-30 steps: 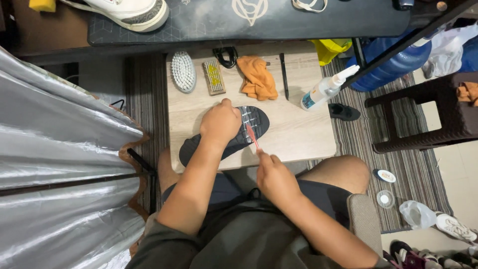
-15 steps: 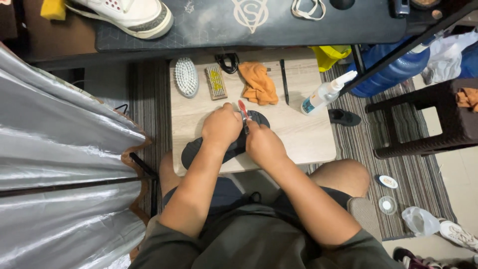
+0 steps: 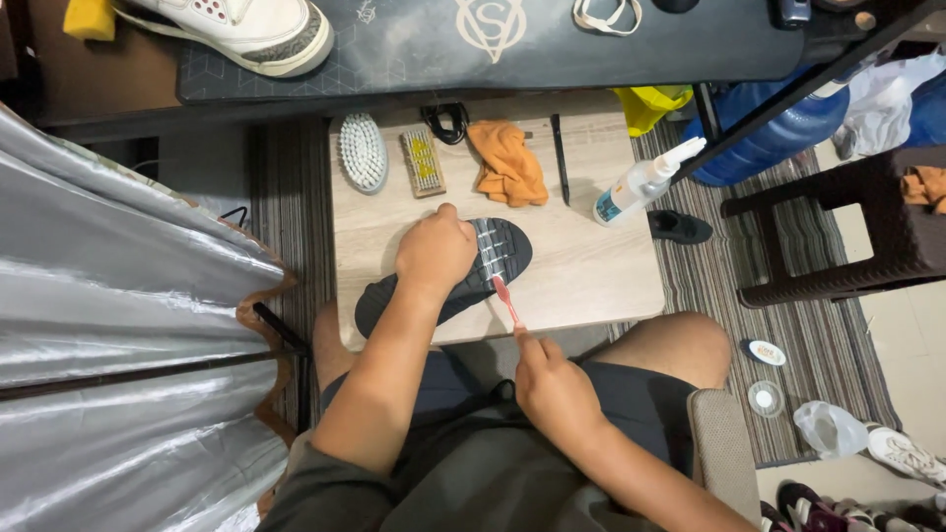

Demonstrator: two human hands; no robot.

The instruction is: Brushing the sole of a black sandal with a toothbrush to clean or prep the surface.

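A small wooden bench [image 3: 591, 276] stands in the middle of the frame on a striped rug [image 3: 286, 197], with a silver sheet [image 3: 118, 325] filling the left side. On the bench lies a dark shoe [image 3: 448, 276], sole up, its toe pointing to the upper right. The left hand [image 3: 436, 251] presses flat on the middle of the sole and holds it down. The right hand [image 3: 552, 386], lower in the frame and over the lap, is clenched around the handle of a red toothbrush [image 3: 505, 299]; the brush head touches the sole at its lower edge, just right of the left hand. At the top of the bench are an oval white brush [image 3: 363, 151], a small yellow brush [image 3: 423, 161] and an orange cloth [image 3: 507, 163]. A white spray bottle [image 3: 645, 182] lies at the upper right edge. A white sneaker [image 3: 241, 30] sits in the upper left of the frame.
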